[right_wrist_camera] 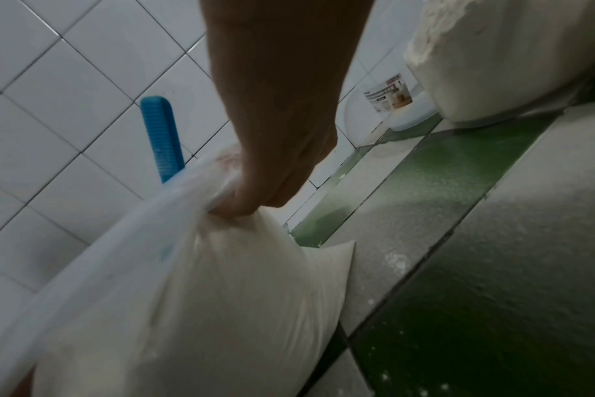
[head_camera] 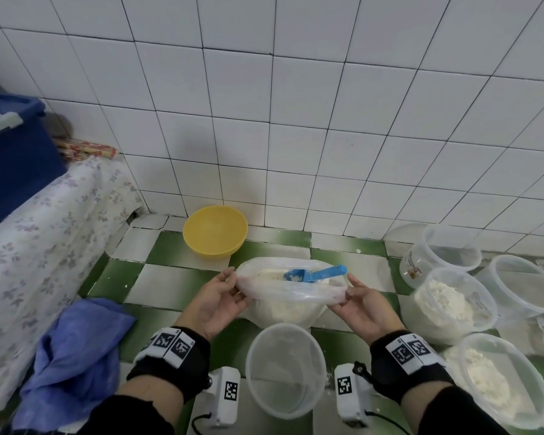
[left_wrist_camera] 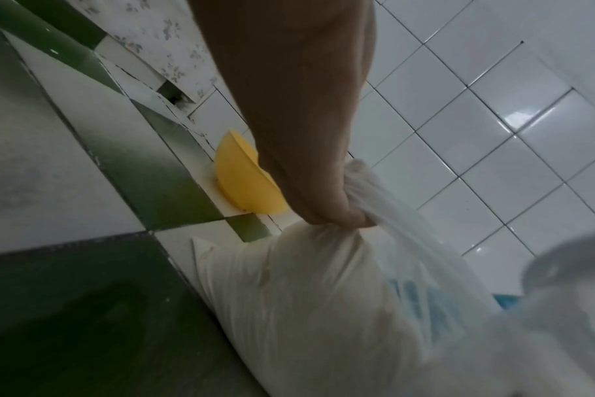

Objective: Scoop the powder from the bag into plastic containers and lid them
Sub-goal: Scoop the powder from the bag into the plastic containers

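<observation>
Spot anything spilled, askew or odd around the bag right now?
Yes. White powder is dusted over the green and white counter tiles right of the bag, up to the filled container. The blue scoop lies loose inside the bag, handle poking past the rim, while the left hand and right hand hold the mouth open.

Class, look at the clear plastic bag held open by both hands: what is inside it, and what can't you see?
Inside the bag lie white powder and a blue scoop, its handle poking out. The powder's depth under the scoop is hidden.
</observation>
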### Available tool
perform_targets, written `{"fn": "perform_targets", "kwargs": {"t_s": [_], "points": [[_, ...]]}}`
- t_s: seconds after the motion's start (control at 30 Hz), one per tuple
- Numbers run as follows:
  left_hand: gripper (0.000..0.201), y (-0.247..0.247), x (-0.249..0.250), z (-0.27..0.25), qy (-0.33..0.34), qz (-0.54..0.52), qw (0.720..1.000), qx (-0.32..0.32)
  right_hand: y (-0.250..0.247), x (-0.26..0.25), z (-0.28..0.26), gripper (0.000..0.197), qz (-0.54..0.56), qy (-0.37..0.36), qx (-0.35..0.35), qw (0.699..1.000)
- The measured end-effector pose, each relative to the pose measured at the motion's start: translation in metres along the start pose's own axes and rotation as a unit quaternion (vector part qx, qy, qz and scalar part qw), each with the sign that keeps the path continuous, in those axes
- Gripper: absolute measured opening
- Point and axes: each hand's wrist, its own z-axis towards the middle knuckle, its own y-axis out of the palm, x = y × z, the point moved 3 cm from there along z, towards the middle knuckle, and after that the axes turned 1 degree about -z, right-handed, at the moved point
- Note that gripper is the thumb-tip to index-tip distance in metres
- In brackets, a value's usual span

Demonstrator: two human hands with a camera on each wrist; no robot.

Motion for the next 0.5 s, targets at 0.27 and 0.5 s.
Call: {"fn": "perform_targets", "kwargs": {"t_s": [0.27, 0.5], "points": [[0.045, -0.004, -0.01, 0.013, 0.004, -0.037, 0.999, 0.019, -0.004, 0.01, 0.008, 0.059, -0.032, -0.005, -0.025, 0.999], [0.044, -0.004, -0.012, 0.015, 0.009, -0.008, 0.999, 0.03, -0.009, 0.013, 0.016, 0.046, -0.049, 0.0, -0.047, 0.998]]}}
